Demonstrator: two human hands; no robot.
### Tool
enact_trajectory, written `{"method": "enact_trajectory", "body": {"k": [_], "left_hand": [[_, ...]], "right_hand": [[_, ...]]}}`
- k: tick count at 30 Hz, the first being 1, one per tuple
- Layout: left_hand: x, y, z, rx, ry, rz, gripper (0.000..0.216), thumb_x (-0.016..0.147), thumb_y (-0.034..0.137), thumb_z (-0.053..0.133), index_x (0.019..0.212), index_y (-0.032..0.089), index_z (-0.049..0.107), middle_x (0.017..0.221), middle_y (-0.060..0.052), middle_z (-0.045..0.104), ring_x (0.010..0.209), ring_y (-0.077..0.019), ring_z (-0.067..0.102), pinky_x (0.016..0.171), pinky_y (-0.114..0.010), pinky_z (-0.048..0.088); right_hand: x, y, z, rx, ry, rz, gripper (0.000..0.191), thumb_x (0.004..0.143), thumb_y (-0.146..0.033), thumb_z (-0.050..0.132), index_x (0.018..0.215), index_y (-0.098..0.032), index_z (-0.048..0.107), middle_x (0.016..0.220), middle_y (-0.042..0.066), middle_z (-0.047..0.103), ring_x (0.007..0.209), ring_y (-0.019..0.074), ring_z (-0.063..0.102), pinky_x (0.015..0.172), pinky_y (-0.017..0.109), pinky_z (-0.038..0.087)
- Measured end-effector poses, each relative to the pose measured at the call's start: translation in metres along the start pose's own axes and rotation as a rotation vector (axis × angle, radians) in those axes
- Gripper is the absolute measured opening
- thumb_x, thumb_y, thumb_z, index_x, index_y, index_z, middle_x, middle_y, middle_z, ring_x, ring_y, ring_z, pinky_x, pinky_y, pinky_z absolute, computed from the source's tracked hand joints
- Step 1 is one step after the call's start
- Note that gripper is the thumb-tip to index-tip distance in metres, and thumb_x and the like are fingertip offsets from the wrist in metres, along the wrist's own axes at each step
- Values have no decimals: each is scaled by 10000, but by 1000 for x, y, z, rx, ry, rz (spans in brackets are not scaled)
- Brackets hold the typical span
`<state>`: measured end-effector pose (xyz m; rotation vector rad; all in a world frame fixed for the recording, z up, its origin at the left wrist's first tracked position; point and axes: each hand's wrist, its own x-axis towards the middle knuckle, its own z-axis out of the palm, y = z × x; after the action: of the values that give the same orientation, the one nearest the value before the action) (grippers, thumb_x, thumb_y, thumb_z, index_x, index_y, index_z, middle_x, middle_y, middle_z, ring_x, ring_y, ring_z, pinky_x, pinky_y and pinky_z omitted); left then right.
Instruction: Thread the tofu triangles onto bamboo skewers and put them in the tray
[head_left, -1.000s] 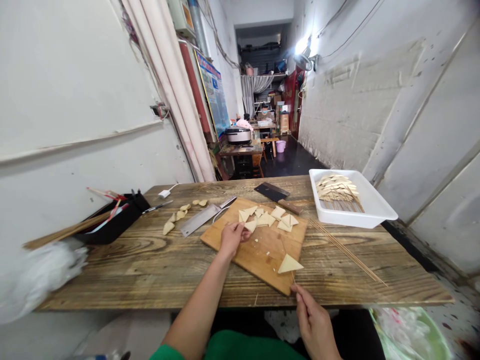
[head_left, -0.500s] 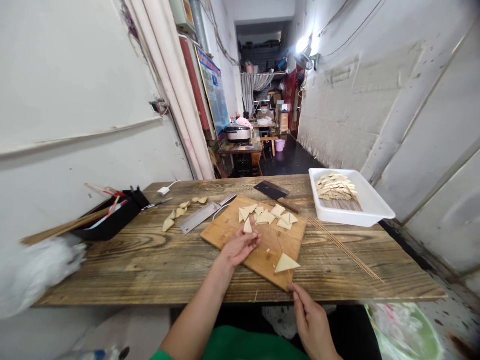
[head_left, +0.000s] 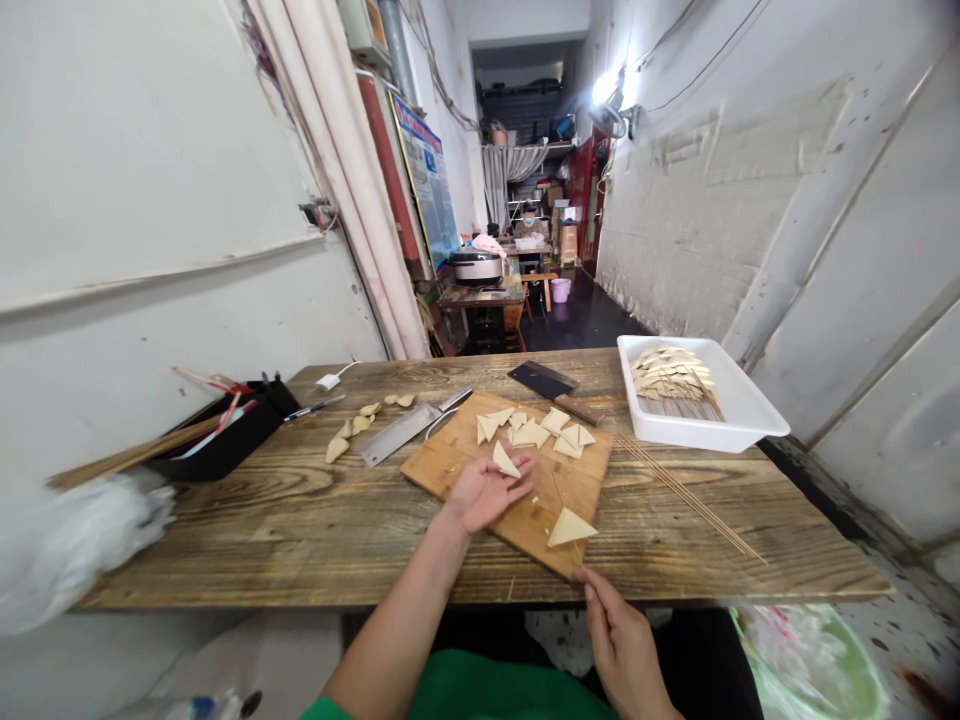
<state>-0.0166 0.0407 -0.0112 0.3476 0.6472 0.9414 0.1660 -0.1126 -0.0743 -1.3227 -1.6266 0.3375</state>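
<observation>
My left hand (head_left: pixel 484 490) is over the wooden cutting board (head_left: pixel 457 462), palm up, with a pale triangular tofu piece (head_left: pixel 504 460) pinched at its fingertips. My right hand (head_left: pixel 622 645) is at the table's near edge, fingers closed on the end of a thin bamboo skewer that carries another tofu triangle (head_left: pixel 570 527) lying on the board's near corner. A loose pile of tofu triangles (head_left: pixel 536 430) sits at the board's far side.
A white tray (head_left: pixel 739 415) with skewered triangles stands at the right. Loose skewers (head_left: pixel 686 495) lie beside the board. Two cleavers (head_left: pixel 405 432) (head_left: pixel 551 385) lie near the board. A black tray (head_left: pixel 225 435) of sticks sits at the left, with tofu scraps (head_left: pixel 352 430) nearby.
My left hand has lifted one triangle out of the pile and drawn it toward me, turning palm up. My right hand with the skewer has barely moved.
</observation>
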Motion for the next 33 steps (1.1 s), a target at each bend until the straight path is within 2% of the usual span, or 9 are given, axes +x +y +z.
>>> {"method": "enact_trajectory", "body": {"k": [3,6,11,15,18,21,26,30,33], "left_hand": [[-2,-3,5,101,5,60,788,602,-50,367,1327,243,265,1180,-107,542,1103,-181,524,951,-401,391],[-4,-6,10,174,40,135,929,533,-118,320,1362,284,197,1046,-71,594,1048,-156,561,960,-375,388],[-3,-8,9,183,62,172,737,651,-87,381,1332,181,292,938,-82,609,978,-169,592,947,-367,410],[-3,-8,7,205,46,219,622,737,-18,464,1307,183,318,965,-93,618,989,-164,589,915,-318,436],[-3,-8,7,259,15,289,543,765,73,550,1261,195,366,953,-86,629,943,-158,608,824,-272,482],[0,-7,5,287,54,317,407,742,87,595,1118,156,455,879,-81,645,835,-157,637,710,-239,512],[6,-8,0,133,143,232,203,722,37,594,858,137,479,797,-61,655,751,-160,652,772,-328,518],[6,-9,4,3,239,128,118,758,47,562,839,112,508,825,-104,659,806,-183,652,777,-324,523],[5,-10,10,-52,252,101,61,783,75,546,838,91,525,848,-135,658,833,-202,648,785,-338,525]], "right_hand": [[-1,1,-1,0,-7,10,360,926,-345,351,1022,-150,638,897,107,720,825,194,691,718,248,563],[-1,1,-1,3,-12,5,362,926,-346,349,1028,-150,635,894,104,720,820,191,692,718,246,562],[-2,3,0,-1,-19,0,351,929,-333,349,1045,-140,619,901,110,718,815,185,692,711,244,562],[-2,1,0,10,-17,2,348,926,-337,355,1051,-149,620,906,108,718,817,189,692,715,246,561],[0,-1,-1,17,-4,-5,351,924,-344,359,1037,-152,630,900,107,720,818,192,692,716,247,561],[0,-3,-2,20,-1,-19,345,925,-336,363,1037,-148,630,899,106,720,819,189,692,709,236,562],[-3,-4,-1,42,-7,-70,306,919,-292,385,1059,-143,613,911,105,718,825,178,691,718,214,556],[-6,-6,1,52,-75,-79,295,918,-265,383,1078,-138,597,957,117,706,864,177,681,750,215,547],[-6,-8,1,59,-114,-78,302,919,-265,375,1075,-138,600,964,119,703,871,174,678,755,208,543]]}}
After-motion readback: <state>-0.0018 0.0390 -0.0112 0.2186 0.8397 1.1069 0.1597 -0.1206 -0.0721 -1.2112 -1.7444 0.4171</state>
